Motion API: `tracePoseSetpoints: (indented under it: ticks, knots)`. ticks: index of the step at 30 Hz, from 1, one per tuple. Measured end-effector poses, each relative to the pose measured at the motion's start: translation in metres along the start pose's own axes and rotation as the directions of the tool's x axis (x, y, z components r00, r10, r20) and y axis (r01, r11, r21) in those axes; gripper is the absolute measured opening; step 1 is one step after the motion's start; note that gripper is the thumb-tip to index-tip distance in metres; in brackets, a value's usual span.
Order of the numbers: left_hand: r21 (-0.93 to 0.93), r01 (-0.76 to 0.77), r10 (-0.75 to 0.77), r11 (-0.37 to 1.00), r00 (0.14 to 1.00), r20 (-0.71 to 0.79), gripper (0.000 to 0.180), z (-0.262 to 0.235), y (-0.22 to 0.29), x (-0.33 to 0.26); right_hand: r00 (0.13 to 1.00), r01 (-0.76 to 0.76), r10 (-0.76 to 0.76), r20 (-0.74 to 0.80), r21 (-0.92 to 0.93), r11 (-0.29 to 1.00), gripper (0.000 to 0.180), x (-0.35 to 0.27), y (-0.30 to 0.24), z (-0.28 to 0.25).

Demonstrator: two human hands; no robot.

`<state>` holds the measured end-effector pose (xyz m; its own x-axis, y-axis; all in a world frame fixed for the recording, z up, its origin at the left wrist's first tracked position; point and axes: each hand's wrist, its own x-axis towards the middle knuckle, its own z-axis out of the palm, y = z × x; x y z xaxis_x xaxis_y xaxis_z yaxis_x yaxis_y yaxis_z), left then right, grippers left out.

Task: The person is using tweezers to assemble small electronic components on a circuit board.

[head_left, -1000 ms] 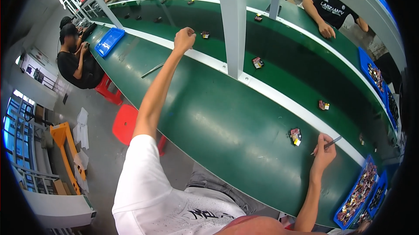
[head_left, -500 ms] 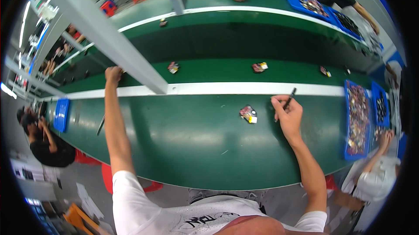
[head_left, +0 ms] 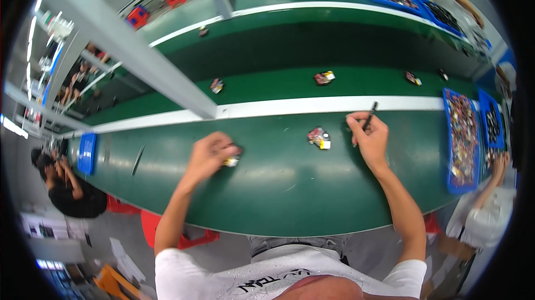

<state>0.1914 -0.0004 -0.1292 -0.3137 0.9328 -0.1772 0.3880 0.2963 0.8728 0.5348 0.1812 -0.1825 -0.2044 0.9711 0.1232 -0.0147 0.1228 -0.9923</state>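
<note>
My left hand [head_left: 209, 158] is over the left-middle of the green worktop [head_left: 262, 200], its fingers closed on a small wired part. That held part [head_left: 232, 161] shows a dark edge and a yellow-white patch; my fingers cover the rest. A similar small wired part [head_left: 319, 138], with red and dark pieces and a yellow-white patch, lies on the worktop between my hands. To its right, my right hand [head_left: 369, 138] grips a slim black pen [head_left: 370, 115], held upright and slightly tilted between thumb and fingers.
Beyond a white rail [head_left: 290, 105], the green belt [head_left: 267, 80] carries several similar parts. A grey post [head_left: 139, 49] slants across the left. Blue trays of parts [head_left: 461, 141] stand at right, a blue tray [head_left: 86, 154] and thin rod [head_left: 137, 159] at left. Other people sit around.
My left hand has come back from over the belt to the worktop, now with a small wired part in it. My right hand keeps the pen in nearly the same place.
</note>
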Motion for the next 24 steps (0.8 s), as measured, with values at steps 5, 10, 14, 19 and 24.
tracePoseSetpoints:
  ticks: [5, 10, 14, 19, 24]
  knots:
    - [0.322, -0.419, 0.4, 0.849, 0.908, 0.127, 0.022, 0.06, 0.033, 0.018, 1.0, 0.013, -0.012, 0.02, -0.072, 0.997, 0.01, -0.006, 0.002, 0.003]
    - [0.18, -0.381, 0.349, 0.907, 0.918, 0.185, 0.025, 0.012, 0.039, 0.013, 0.999, 0.01, -0.009, 0.035, -0.042, 0.999, 0.01, -0.006, -0.002, 0.004]
    - [0.172, 0.069, -0.072, 0.983, 0.997, 0.009, 0.029, -0.087, 0.008, 0.007, 1.0, -0.003, 0.002, -0.005, -0.045, 0.999, 0.01, -0.003, -0.005, 0.001]
    - [0.21, 0.028, 0.054, 0.977, 0.926, -0.373, 0.018, -0.127, -0.054, 0.085, 1.0, 0.015, -0.015, 0.001, -0.057, 0.998, 0.011, -0.002, -0.002, -0.011]
    - [0.224, -0.145, 0.217, 0.964, 0.915, -0.341, 0.019, -0.115, -0.1, 0.196, 0.998, 0.014, -0.018, -0.056, -0.07, 0.997, 0.014, -0.004, 0.007, -0.011]
